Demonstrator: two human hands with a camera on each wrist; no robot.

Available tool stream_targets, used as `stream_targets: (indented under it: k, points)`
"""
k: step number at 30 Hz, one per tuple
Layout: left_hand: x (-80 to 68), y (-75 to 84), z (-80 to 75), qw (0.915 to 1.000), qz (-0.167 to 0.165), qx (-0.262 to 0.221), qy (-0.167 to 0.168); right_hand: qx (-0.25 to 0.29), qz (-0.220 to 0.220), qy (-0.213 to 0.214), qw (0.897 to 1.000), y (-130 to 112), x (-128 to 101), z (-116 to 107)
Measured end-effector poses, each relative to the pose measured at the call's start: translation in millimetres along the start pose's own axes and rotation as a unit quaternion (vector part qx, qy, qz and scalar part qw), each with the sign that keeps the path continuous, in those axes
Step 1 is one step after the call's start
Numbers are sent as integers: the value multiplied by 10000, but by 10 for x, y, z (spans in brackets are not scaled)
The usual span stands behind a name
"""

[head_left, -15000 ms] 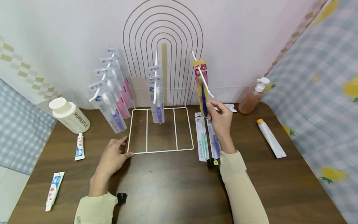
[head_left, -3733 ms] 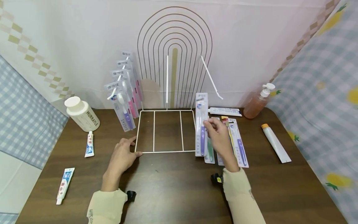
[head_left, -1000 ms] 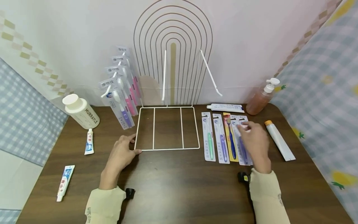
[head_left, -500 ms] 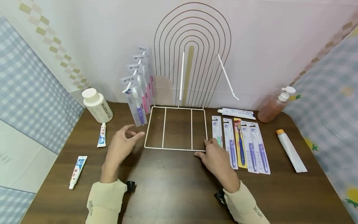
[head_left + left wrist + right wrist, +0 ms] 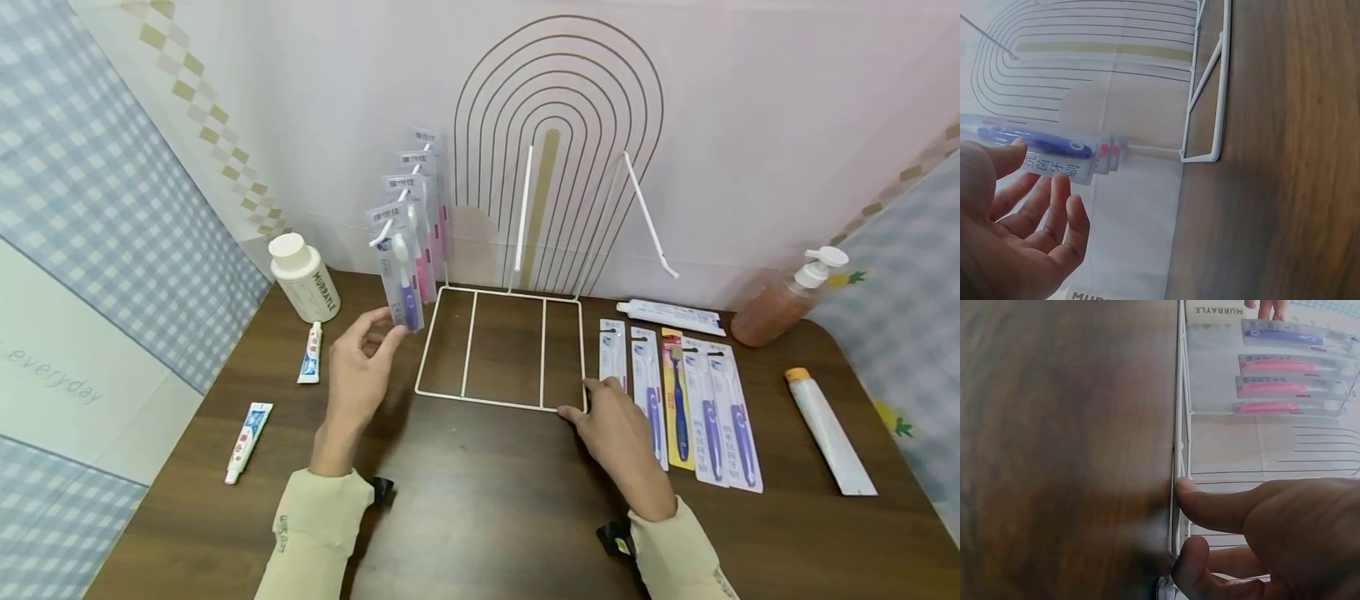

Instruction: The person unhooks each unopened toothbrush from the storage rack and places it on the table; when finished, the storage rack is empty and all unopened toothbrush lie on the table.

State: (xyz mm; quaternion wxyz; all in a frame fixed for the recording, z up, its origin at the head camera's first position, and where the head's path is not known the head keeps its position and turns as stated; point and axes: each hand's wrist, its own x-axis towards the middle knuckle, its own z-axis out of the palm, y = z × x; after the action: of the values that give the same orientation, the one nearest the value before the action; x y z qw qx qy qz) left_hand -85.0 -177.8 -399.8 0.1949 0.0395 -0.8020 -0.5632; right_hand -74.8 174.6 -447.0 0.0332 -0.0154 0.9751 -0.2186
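- The left hand (image 5: 358, 375) is raised at the front left of the white wire rack (image 5: 502, 346), its fingers (image 5: 1054, 206) loosely spread and straight, holding nothing.
- The fingertips of that hand reach the lower end of the front purple toothbrush pack (image 5: 400, 271), which hangs from the rack's left hook; in the left wrist view the thumb and forefinger lie right beside the pack's bottom edge, though whether they actually touch it cannot be told.
- Behind that pack hang three more toothbrush packs (image 5: 425, 212), the pink ones showing in the right wrist view.
- The right hand (image 5: 621, 433) rests on the counter (image 5: 480, 500) at the rack's front right corner, its fingers relaxed and slightly apart, with thumb and forefinger touching the wire base.
- The rack's middle hook (image 5: 522, 208) and right hook (image 5: 648, 212) carry nothing.
- Five toothbrush packs (image 5: 678, 396) lie flat in a row on the counter just right of the rack, the right hand partly over the nearest ones.
- A long toothpaste tube (image 5: 670, 316) lies behind that row, near the pump bottle (image 5: 787, 296).
- A white tube with an orange cap (image 5: 828, 432) lies well to the right.
- On the left stand a white bottle (image 5: 303, 277) and two small toothpaste tubes (image 5: 309, 353) (image 5: 248, 430).
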Motion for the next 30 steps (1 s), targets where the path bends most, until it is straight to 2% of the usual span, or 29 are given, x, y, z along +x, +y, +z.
stream_targets:
  k: [3,8,10,15,22,26,30]
  points:
    - [-15,-5,55,9997,122,-159,118,21,65,-44,10000,-63,-57,-124]
    - [-31,6,63,9989,295,-134,346,-18,79,-57,10000,-118,-87,-165]
    - [-38,25,62,9988,329,-117,333,-78,44,27,10000,-92,-77,-127]
    - [-41,72,80,9986,464,-203,160,-51,88,-83,9999,-67,-61,-110]
    - [-66,103,97,9972,627,59,-407,-28,-53,120,9999,79,31,46]
    - [-93,69,113,9940,477,287,-940,-13,-56,151,9999,94,26,77]
    - [-120,30,145,9858,236,636,-1540,-20,10,71,10000,29,-5,30]
